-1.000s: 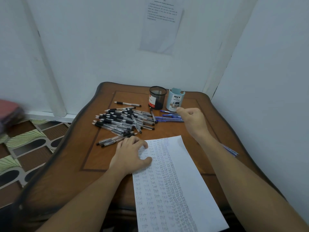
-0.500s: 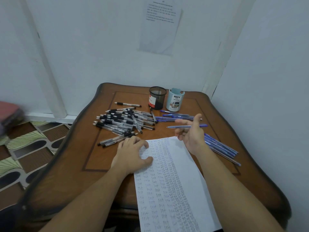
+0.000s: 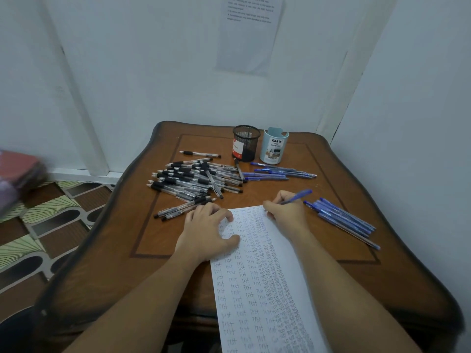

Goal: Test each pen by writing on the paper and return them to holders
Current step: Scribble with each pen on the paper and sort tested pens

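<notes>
A white paper (image 3: 285, 289) covered in rows of the handwritten word "test" lies on the wooden table (image 3: 107, 263). My right hand (image 3: 286, 211) grips a blue pen (image 3: 298, 196) with its tip down at the paper's top edge. My left hand (image 3: 207, 231) rests on the paper's upper left corner, fingers spread. A black mesh holder (image 3: 246, 143) and a light blue holder (image 3: 274, 149) stand at the back of the table. Several black pens (image 3: 188, 180) lie heaped left of the holders. Blue pens lie in two groups: one (image 3: 277, 171) before the holders, another (image 3: 344, 220) right of my right hand.
White walls close in behind and to the right of the table, with a printed sheet (image 3: 251, 31) taped on the back wall. Patterned floor tiles (image 3: 38, 225) show at the left, and a blurred red object (image 3: 17, 171) sits at the left edge.
My right hand took a blue pen from near the holders, drew back toward me and lowered the tip to the paper's top edge. My left hand stayed on the paper.
</notes>
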Demonstrator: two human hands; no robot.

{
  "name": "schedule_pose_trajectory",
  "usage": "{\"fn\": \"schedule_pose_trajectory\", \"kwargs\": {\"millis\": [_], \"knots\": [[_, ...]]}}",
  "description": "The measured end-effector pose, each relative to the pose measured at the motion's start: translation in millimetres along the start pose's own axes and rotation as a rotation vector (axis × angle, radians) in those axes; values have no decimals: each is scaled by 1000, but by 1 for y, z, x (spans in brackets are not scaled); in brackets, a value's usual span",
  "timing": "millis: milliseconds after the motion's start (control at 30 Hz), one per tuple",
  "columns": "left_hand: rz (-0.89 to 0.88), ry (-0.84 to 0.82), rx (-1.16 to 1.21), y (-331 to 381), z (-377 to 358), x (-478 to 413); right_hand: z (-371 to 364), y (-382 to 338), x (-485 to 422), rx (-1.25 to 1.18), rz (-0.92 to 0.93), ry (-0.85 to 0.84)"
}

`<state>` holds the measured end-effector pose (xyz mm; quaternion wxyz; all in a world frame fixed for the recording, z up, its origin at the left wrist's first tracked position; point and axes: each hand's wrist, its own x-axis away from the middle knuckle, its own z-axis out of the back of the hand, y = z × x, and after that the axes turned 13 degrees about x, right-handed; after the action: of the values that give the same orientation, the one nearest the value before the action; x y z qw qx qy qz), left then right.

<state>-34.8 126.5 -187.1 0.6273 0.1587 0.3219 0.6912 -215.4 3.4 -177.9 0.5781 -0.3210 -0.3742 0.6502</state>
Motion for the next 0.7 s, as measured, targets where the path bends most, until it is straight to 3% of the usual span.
{"fn": "schedule_pose_trajectory", "kwargs": {"millis": [100,700], "knots": [[16,-1,-7,1,0,-1,-5,3,3,55,47,54],[35,-16,-9,3,1,-1,-5,6,3,58,110,-29]]}}
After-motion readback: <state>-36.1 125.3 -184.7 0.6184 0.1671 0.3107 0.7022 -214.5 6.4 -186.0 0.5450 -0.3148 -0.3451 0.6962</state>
